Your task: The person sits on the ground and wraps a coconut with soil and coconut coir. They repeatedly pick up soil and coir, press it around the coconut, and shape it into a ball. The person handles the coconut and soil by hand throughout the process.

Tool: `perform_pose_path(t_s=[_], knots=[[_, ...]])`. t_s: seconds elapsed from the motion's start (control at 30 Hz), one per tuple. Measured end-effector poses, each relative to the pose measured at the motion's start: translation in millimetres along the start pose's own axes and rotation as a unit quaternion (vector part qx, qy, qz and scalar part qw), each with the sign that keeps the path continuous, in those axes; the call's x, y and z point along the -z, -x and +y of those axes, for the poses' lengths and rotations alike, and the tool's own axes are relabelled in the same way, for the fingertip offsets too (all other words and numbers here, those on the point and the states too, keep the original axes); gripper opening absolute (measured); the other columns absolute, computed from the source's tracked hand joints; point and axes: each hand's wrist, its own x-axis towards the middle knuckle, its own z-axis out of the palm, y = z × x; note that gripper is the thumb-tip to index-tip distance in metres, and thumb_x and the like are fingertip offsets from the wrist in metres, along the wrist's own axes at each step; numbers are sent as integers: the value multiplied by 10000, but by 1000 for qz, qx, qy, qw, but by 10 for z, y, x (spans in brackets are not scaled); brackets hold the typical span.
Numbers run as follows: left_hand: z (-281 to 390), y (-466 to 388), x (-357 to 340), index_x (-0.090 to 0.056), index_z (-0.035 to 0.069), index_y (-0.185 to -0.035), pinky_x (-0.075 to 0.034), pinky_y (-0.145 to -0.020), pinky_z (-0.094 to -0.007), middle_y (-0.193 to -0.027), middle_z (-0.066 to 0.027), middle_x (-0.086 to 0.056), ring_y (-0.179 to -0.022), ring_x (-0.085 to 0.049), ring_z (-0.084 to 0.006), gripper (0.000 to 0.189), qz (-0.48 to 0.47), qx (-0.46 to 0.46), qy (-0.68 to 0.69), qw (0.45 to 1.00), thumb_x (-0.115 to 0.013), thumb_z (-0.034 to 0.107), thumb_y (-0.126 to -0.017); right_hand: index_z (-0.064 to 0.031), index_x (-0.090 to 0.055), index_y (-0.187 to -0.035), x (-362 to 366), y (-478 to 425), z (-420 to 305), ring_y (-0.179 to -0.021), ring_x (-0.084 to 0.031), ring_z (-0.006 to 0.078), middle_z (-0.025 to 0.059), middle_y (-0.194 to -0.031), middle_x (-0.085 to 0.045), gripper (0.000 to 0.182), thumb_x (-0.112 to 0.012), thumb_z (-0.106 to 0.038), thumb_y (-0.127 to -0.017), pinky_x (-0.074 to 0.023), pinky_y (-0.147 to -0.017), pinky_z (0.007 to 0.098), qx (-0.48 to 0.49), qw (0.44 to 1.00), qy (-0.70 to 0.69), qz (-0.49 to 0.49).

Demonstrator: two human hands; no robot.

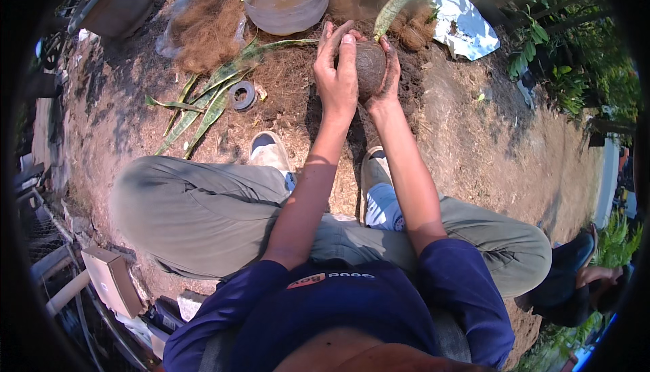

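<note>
Between my two muddied hands is a rounded ball of wet dark soil [370, 67], with a mottled green leaf [396, 12] standing up from its top. My left hand [337, 69] cups one side of the ball, fingers pointing away from me. On the other side, my right hand [387, 78] presses its palm and fingers round it. Beyond my hands stands a clear plastic basin [284, 1] of brownish water. Brown coconut fibre [208, 29] lies on a plastic bag. Long snake plant leaves [210, 102] spread over the ground beside a dark roll of tape [243, 95].
A large tub [119, 3] stands at the upper left. White crumpled sheeting [464, 21] and more coconut fibre [416, 29] lie beyond my right hand. A cardboard box [111, 280] is at the lower left. Another person [563, 280] sits at the far right near green plants.
</note>
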Motion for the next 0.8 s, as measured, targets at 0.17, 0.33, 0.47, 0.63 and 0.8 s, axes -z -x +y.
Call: perform_pose_path(t_s=[0.17, 0.33, 0.47, 0.63, 0.8], knots=[[-146, 201, -63, -667, 138, -1189, -249, -1122, -525, -1336, -227, -529, -1348, -352, -437, 374, -12, -184, -296, 937, -615, 327, -870, -56, -573, -1178, 234, 41, 2, -1030, -611, 238, 108, -1106, -623, 429, -581, -394, -913, -509, -929, 388, -30, 998, -45, 21], [-167, 195, -32, -748, 81, -917, -386, -1054, -480, -1084, -165, -684, -1121, -589, -382, 180, 55, -239, -276, 929, -650, 154, -784, -87, -572, -1167, 136, 71, 238, -1026, -607, 192, 86, -1105, -617, 345, -560, -352, -946, -518, -900, 357, 22, 993, 50, 102], [-120, 71, 0, -743, 67, -930, -392, -1050, -469, -1104, -194, -672, -1140, -574, -399, 179, 57, -182, -168, 967, -628, 116, -802, -113, -572, -1158, -202, 185, 116, -1022, -603, 156, 68, -1105, -613, 279, -544, -319, -973, -525, -877, 332, 36, 990, 95, 102], [65, 22, -22, -612, -29, -1180, -318, -1097, -401, -1323, -168, -547, -1310, -435, -248, 395, 59, 50, 153, 985, -486, 293, -987, -9, -570, -1178, -70, 70, -104, -1055, -617, 239, 140, -1127, -637, 481, -554, -421, -930, -499, -957, 366, 17, 994, 104, -14], [-284, 251, -125, -489, 27, -1351, -184, -1151, -465, -1486, -219, -337, -1416, -251, -335, 552, -38, -14, -87, 995, -353, 439, -1010, -3, -611, -1095, 454, -5, -25, -1024, -623, 277, 168, -1088, -636, 454, -613, -399, -872, -520, -928, 405, 30, 998, -29, -38]])
